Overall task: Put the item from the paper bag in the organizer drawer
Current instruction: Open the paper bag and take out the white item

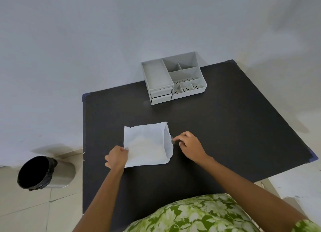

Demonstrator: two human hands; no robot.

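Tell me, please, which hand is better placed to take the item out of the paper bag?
Probably the right hand: it sits at the paper bag's open end, while the left hand pins the closed end.

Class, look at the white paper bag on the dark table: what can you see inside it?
Nothing inside the paper bag shows; its paper hides any contents. The left hand grips its left edge, and the right hand pinches something small and dark at its open right end.

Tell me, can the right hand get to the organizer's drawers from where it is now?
Probably yes. The right hand is at the open end of the paper bag, pinching something small. Bare table lies between it and the drawers, which face the person. Both drawers look shut, so one must be opened first.
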